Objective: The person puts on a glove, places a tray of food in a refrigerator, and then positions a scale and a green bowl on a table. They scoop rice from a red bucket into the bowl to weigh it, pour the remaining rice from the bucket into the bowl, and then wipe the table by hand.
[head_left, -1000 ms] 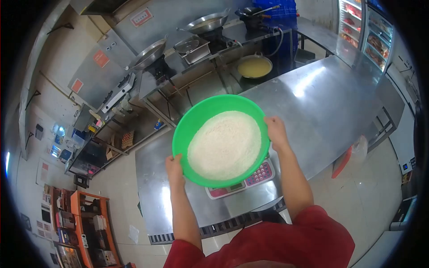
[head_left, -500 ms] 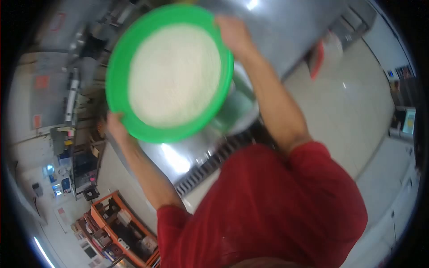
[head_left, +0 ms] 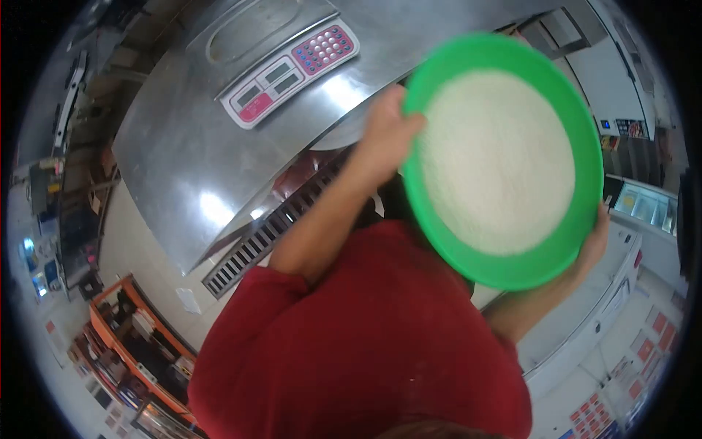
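Observation:
A round green basin (head_left: pixel 504 51) is held up in front of me, at the right of the view. White powder (head_left: pixel 501 164), which looks like flour, fills much of it with a fairly level top. My left hand (head_left: pixel 387 135) grips the basin's left rim, with the thumb over the edge. On the lower right side, my right hand (head_left: pixel 596 238) clasps the rim; most of its fingers are hidden by the basin.
A steel table (head_left: pixel 183 175) lies to my left, bearing a pink and white digital scale (head_left: pixel 292 69). A floor drain grate (head_left: pixel 245 260) runs below its edge. An orange-framed shelf (head_left: pixel 139 344) stands lower left, and a white freezer-like cabinet (head_left: pixel 578 322) at right.
The basin has swung from the left, over the steel table, to the right side of the view. Both hands have kept hold of it. The scale now shows.

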Tool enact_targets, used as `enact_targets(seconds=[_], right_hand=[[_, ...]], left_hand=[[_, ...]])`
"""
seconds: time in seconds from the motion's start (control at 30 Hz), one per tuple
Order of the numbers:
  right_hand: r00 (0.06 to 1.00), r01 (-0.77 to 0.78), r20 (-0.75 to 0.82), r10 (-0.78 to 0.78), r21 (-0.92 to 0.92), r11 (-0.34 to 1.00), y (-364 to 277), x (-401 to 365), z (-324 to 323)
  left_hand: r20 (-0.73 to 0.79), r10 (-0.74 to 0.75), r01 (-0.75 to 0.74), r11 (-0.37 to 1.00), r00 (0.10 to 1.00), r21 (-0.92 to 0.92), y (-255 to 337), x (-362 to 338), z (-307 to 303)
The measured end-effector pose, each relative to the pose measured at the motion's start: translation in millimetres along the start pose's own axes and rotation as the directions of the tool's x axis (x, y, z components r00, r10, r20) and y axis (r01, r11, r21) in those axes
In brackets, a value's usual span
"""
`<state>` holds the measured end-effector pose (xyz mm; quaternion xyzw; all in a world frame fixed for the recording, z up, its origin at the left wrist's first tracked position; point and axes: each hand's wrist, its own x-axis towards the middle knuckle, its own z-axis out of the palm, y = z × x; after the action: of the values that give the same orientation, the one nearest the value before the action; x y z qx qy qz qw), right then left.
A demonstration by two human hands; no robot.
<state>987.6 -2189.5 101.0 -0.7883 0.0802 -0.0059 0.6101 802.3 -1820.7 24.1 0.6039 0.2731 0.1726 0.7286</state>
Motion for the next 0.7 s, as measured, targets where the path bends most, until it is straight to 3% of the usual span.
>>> enact_targets(seconds=[0.1, 0.17, 0.27, 0.47, 0.53, 0.6, 0.7], right_hand=[[0.992, 0.018, -0.121, -0.041, -0.19, 0.982, 38, -9, -95], [0.978, -0.04, -0.21, -0.01, -0.231, 0.972, 56, -20, -147], [0.947, -0.148, -0.314, 0.068, -0.239, 0.96, 92, -35, -222], [0.876, -0.281, -0.447, 0.183, -0.162, 0.946, 174, -27, -363], [0.921, -0.185, -0.389, 0.025, -0.378, 0.907, 202, -18, -410], [0.923, -0.161, -0.385, -0.022, -0.437, 0.885, 219, -10, -438], [0.923, -0.122, -0.368, -0.111, -0.553, 0.824, 231, 25, -463]], left_hand=[[0.17, -0.116, 0.131, 0.989, 0.978, -0.076, -41, -29, 65], [0.236, -0.169, 0.157, 0.985, 0.957, 0.067, -66, -48, 105], [0.387, -0.211, 0.205, 0.977, 0.898, 0.056, -78, -67, 163], [0.475, -0.259, 0.232, 0.966, 0.841, 0.115, -128, -100, 308], [0.5, -0.268, 0.24, 0.963, 0.824, 0.12, -144, -111, 349], [0.549, -0.31, 0.318, 0.944, 0.776, 0.083, -146, -112, 384], [0.557, -0.316, 0.286, 0.948, 0.768, 0.142, -139, -100, 426]])
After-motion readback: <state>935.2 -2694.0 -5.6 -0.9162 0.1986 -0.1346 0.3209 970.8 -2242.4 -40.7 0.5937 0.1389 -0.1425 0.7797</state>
